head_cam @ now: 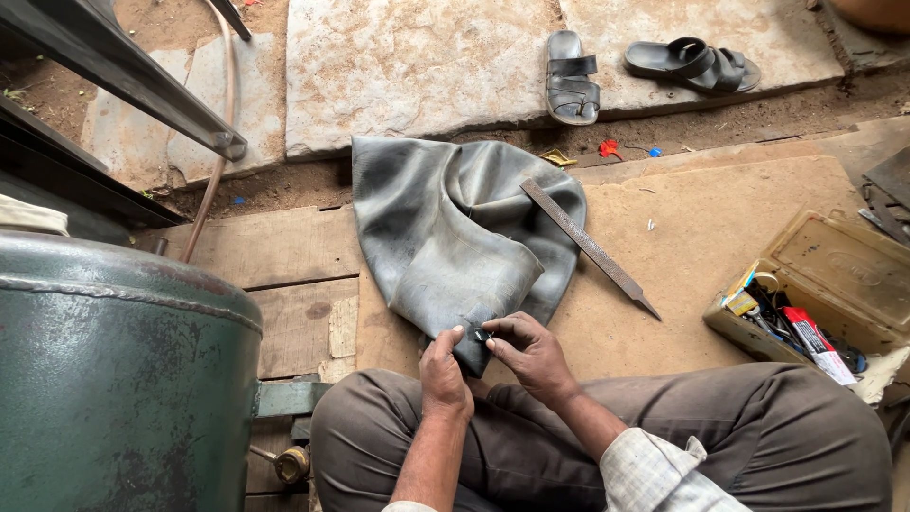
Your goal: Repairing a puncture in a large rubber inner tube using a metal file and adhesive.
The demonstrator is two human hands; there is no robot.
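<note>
both hands meet at the near edge of the grey rubber inner tube (pixel 445 237) lying on the wooden board (pixel 701 237). the left hand (pixel 444 365) grips the tube's edge, fingers curled tight; the right hand (pixel 531 351) pinches a small dark valve (pixel 481 335) between thumb and forefinger.

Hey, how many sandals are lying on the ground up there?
2. One dark sandal lies on the stone slab just beyond the grey rubber inner tube; the other sandal lies to its right on the next slab. None seems hidden.
</note>
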